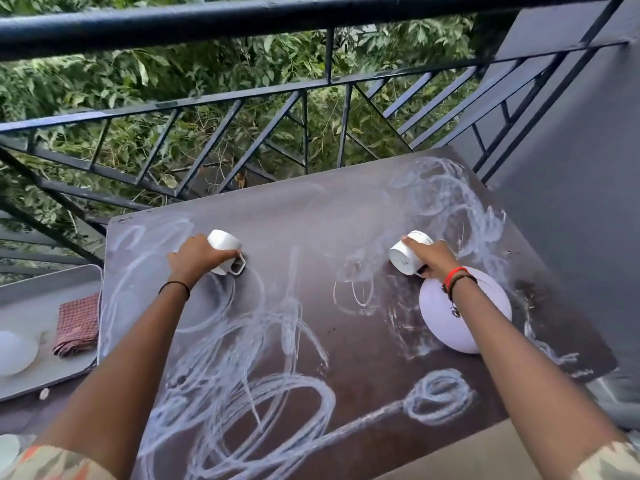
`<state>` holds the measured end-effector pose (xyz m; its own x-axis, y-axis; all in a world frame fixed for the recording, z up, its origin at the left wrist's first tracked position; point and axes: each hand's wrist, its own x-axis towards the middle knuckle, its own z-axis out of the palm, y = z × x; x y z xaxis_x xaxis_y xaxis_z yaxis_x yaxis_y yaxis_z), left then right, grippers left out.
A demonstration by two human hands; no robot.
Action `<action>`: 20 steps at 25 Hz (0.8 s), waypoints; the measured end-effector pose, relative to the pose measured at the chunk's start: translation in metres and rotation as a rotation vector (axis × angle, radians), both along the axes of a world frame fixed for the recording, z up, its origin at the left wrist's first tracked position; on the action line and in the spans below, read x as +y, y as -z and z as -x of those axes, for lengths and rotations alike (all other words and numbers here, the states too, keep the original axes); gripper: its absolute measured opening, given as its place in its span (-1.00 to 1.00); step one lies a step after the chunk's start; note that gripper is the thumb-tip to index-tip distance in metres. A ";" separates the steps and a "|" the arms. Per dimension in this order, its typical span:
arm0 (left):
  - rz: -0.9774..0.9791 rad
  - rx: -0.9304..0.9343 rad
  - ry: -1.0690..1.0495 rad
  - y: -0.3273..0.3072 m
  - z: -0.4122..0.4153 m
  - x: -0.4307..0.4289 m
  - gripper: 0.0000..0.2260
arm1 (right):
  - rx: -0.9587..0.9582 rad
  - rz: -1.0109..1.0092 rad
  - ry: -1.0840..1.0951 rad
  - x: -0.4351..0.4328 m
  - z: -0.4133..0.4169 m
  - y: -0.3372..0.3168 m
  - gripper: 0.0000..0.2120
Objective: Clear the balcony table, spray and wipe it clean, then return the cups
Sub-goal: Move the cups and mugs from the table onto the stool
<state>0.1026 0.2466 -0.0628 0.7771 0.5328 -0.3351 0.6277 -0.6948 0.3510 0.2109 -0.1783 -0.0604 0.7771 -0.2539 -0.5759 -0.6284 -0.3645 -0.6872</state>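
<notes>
two white cups, left cup [224,250] and right cup [408,253], each in closed fingers above one table [311,220]

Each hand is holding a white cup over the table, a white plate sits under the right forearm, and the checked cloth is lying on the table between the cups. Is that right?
Not quite. The checked cloth is not between the cups; the head view shows it on the grey tray left of the table. The rest stands: left hand and right hand each hold a white cup, plate under the right forearm.
</notes>
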 end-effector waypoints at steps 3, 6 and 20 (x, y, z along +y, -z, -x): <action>-0.018 -0.049 -0.016 -0.007 0.004 -0.008 -0.23 | 0.043 -0.092 -0.004 0.005 -0.007 0.001 -0.22; 0.011 -0.143 -0.059 -0.014 0.011 -0.013 -0.36 | 0.068 -0.171 0.010 0.006 -0.007 -0.003 -0.29; 0.490 -0.631 -0.524 -0.045 0.136 0.025 -0.35 | -0.156 -0.170 -0.386 0.163 0.082 -0.028 -0.14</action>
